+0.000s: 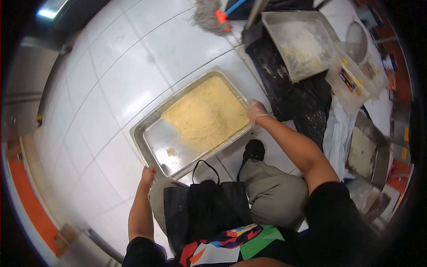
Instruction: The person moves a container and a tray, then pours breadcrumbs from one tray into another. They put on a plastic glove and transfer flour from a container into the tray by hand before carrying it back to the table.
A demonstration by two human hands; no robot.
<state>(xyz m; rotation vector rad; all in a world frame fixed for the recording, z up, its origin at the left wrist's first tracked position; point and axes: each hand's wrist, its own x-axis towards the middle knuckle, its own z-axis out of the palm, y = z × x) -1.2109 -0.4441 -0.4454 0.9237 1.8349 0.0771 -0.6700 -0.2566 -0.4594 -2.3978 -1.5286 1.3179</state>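
A large steel tray (pixel 153 119) lies on the white tiled floor in front of me, its far half covered in yellow crumbly mix (pixel 208 113) and its near half bare metal with one small lump. My left hand (pixel 148 174) grips the tray's near corner. My right hand (pixel 256 109), in a thin clear glove, holds the tray's right rim beside the crumbs. I am crouched over it, with my knees, dark apron and a black shoe (pixel 254 150) below the tray.
A second floury steel tray (pixel 299 42) rests on a black mat at upper right. Next to it stand a clear plastic container (pixel 351 82), white plastic sheeting and another tray (pixel 364 151). A mop head (pixel 209 18) lies at the top.
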